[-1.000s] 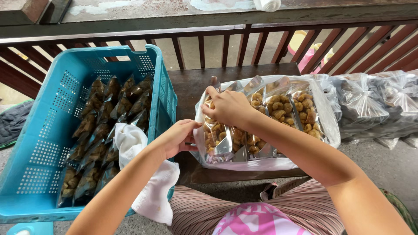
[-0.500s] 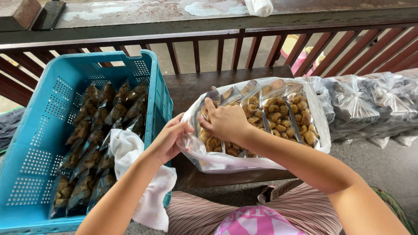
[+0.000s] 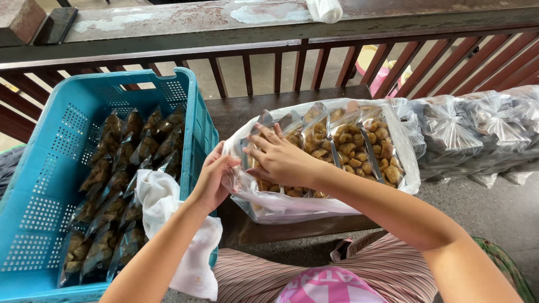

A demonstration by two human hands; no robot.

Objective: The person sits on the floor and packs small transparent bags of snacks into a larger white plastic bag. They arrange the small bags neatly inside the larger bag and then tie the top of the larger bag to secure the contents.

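Striped skirt (image 3: 269, 278) and pink printed cloth in lap, nearest the camera

White cloth (image 3: 174, 224) draped over near right wall of blue crate (image 3: 39, 168), hanging outside; probably kept there within reach for wiping

Left hand (image 3: 212, 180) pinched on left lip of large clear bag (image 3: 292, 207), thumb and fingers gripping the film; judged to be holding the mouth open and steady

Right hand (image 3: 279, 159) curled, palm down, inside the bag mouth, fingertips resting on tops of leftmost snack packets (image 3: 359, 148); whether a packet was actually gripped could not be told, fingers hidden among the film

Packets stood on edge in rows inside the bag, brown fried pieces visible through clear wrap; upright packing judged to fit more per bag

Bag lay on dark wooden surface (image 3: 233, 115), just right of the crate, mouth toward the person

Crate held two rows of darker packets (image 3: 112, 179), overlapped like shingles along its right half; left half bare mesh

Further right, tied clear bags (image 3: 477, 129) lined along the same surface, knotted at top, touching one another

Beyond, wooden railing (image 3: 303, 62) with slats; a white roll (image 3: 325, 8) on its top rail; pink object glimpsed through slats, too obscured to identify
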